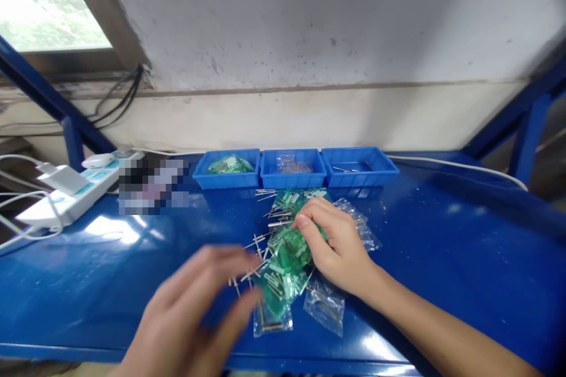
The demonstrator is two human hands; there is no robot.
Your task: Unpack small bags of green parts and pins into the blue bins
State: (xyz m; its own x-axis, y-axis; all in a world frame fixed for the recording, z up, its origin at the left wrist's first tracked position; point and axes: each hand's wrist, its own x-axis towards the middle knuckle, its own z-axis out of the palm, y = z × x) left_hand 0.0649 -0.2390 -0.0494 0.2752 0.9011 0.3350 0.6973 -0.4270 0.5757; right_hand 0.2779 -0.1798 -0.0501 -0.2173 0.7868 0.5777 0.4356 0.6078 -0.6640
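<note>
A pile of small green plastic bags (287, 253) with metal pieces inside lies in the middle of the blue table. My right hand (333, 235) is over its upper part, thumb and forefinger closed on bunched green plastic; its other fingertips are hidden. Left of the pile are loose silver pins (259, 241) that look like blind rivets. My left hand (198, 300), smeared by motion, is beside them, thumb and fingers apart with nothing visible between. Clear bags with metal pieces, one at the front (273, 321) and another to its right (326, 306), lie at the pile's edge.
Three blue bins stand along the back: the left bin (226, 181) holds a green bag, the middle bin (293, 181) clear bags, the right bin (360, 178) a few pins. A white power strip (71, 203) with cables lies at left. Blue frame posts (526, 129) flank the table.
</note>
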